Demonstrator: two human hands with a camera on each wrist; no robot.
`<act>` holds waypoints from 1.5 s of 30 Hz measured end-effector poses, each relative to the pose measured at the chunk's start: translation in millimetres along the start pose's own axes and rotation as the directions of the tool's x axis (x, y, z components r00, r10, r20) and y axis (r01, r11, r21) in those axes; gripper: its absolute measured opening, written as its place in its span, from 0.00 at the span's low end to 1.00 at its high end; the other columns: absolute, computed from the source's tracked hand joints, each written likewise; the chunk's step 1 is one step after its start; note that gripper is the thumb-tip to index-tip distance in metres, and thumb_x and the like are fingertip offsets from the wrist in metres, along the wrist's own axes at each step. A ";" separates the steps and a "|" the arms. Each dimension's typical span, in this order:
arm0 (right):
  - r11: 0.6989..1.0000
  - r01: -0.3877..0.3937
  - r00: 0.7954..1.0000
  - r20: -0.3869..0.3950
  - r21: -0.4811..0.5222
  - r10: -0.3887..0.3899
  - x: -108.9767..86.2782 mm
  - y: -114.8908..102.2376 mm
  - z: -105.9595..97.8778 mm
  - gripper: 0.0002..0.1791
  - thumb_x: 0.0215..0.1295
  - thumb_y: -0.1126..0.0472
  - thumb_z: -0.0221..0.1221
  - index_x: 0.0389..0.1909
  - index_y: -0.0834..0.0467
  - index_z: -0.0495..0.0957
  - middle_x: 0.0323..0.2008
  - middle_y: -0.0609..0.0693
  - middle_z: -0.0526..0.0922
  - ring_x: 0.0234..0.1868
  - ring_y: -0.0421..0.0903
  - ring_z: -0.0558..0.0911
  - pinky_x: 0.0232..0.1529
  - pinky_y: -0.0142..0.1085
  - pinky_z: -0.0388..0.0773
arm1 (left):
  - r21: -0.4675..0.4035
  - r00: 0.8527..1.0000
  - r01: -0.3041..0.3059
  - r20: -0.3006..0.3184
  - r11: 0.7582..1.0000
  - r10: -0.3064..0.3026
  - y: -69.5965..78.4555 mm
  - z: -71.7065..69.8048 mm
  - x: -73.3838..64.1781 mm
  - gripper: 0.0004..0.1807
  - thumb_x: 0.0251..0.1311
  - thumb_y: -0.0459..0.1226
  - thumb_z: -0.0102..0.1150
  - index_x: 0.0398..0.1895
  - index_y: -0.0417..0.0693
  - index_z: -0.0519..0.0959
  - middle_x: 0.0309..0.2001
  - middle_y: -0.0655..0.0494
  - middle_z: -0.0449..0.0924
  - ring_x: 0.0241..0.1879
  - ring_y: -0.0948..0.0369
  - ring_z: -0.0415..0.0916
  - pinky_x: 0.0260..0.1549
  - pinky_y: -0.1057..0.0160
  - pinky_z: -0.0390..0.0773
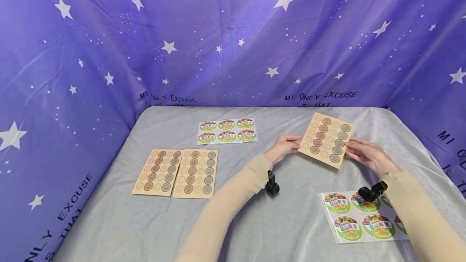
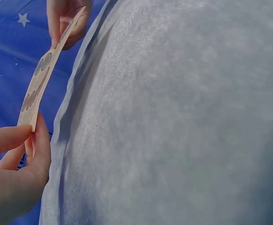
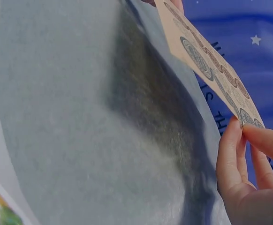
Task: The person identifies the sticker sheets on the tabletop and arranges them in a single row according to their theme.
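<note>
Both hands hold up a tan sticker sheet (image 1: 326, 140) printed with columns of round brown and grey stickers, tilted above the far right of the table. The left hand (image 1: 284, 147) pinches its left edge between thumb and fingers, as the left wrist view shows closely at the sheet's corner (image 2: 32, 119). On the opposite edge the right hand (image 1: 369, 155) pinches it too, thumb on the printed face and fingers behind, seen in the right wrist view below the sheet (image 3: 216, 65). A shadow falls on the cloth beneath.
Two similar tan sheets, one (image 1: 156, 172) slightly against the other (image 1: 195, 173), lie at the left. A white sheet of green oval fruit stickers (image 1: 227, 131) lies at the back; another (image 1: 364, 216) lies front right, partly under the right forearm. Grey cloth (image 1: 276, 221) covers the table.
</note>
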State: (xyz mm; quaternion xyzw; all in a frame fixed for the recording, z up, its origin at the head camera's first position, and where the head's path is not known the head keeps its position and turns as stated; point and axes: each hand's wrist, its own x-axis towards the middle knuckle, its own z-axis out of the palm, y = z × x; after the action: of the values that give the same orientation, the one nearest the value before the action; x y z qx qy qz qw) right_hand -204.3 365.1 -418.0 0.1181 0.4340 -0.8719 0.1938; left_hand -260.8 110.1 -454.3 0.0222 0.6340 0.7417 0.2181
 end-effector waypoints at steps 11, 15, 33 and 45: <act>0.999 -0.007 1.000 0.025 -0.032 0.007 -2.9 5.2 16.8 0.16 0.60 0.76 0.47 0.29 0.57 0.81 0.30 0.55 0.82 0.34 0.47 0.81 0.41 0.34 0.78 | -0.016 1.000 0.028 0.005 0.999 -0.028 9.8 -13.3 -19.6 0.20 0.47 0.17 0.51 0.47 0.33 0.75 0.24 0.54 0.72 0.26 0.62 0.74 0.34 0.64 0.80; 1.000 0.002 0.999 0.052 -0.032 0.000 -3.2 9.6 21.2 0.17 0.61 0.76 0.46 0.30 0.57 0.81 0.31 0.54 0.83 0.34 0.46 0.81 0.42 0.34 0.78 | -0.019 1.000 0.029 0.002 0.999 -0.029 13.5 -18.1 -29.1 0.20 0.48 0.17 0.50 0.47 0.32 0.75 0.24 0.54 0.71 0.26 0.61 0.75 0.36 0.63 0.79; 0.999 -0.016 1.000 -0.018 -0.045 0.015 -3.8 28.8 55.3 0.16 0.60 0.74 0.49 0.29 0.54 0.82 0.30 0.52 0.83 0.34 0.45 0.82 0.41 0.33 0.78 | -0.054 0.999 0.037 0.003 0.998 -0.037 14.5 -46.4 -54.2 0.21 0.48 0.17 0.50 0.49 0.32 0.73 0.24 0.54 0.72 0.24 0.64 0.73 0.35 0.63 0.79; 0.996 -0.018 1.000 -0.010 -0.089 0.017 0.1 40.9 71.7 0.15 0.59 0.74 0.50 0.29 0.53 0.81 0.30 0.52 0.83 0.34 0.44 0.81 0.41 0.32 0.78 | -0.067 1.000 0.022 -0.015 0.998 -0.023 17.1 -62.4 -76.8 0.21 0.49 0.18 0.50 0.49 0.32 0.73 0.25 0.54 0.73 0.24 0.64 0.74 0.38 0.58 0.79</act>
State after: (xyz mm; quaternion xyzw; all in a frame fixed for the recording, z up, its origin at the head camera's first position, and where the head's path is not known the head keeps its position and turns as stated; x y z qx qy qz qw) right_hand -189.1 285.0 -404.4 0.1171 0.4723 -0.8493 0.2047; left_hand -215.7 23.3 -431.5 0.0019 0.6109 0.7599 0.2220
